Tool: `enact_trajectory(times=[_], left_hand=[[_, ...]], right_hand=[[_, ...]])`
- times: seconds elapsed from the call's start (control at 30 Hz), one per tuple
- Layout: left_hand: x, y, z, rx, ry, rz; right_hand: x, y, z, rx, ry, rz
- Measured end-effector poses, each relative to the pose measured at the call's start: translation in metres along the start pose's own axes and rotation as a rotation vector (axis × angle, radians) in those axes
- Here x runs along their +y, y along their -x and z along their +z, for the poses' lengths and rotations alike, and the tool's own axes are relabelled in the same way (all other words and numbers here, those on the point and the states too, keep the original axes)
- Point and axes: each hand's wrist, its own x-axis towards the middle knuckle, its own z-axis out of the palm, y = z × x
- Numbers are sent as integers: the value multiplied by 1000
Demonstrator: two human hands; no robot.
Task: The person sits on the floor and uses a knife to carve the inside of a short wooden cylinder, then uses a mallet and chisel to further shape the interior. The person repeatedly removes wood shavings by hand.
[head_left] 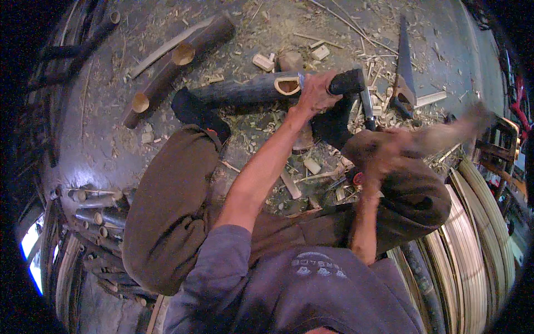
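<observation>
A dark bamboo pole [239,92] lies across the floor ahead of me, with an oval opening [287,85] cut in its upper side. My left hand [320,93] is closed over the pole just right of that opening. Whether a tool is also under those fingers, I cannot tell. My right hand [386,149], smeared by motion above my right knee, grips a blurred, light-brown wooden club-like tool [445,133] that points to the right. My black-socked left foot [192,108] is against the pole's left part. The other black-socked foot [334,123] is below my left hand.
Another dark pole [161,80] with two cut openings lies at the far left. A handsaw [405,72] rests at the far right among shavings and offcuts. Short poles [103,217] are piled at the left. Long pale strips [467,222] stand at the right.
</observation>
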Motion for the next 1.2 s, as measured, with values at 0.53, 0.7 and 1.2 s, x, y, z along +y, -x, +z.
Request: enact_trajectory(times=[0.53,0.7,1.2], left_hand=[[-9,11,-6,124,74,47],[81,8,-30,347,647,-120],[-56,107,-88,751,1105,-445]], right_hand=[[35,5,8,-212,398,-50],[26,9,1,-10,261,-234],[35,174,78,-1039,458,-659]])
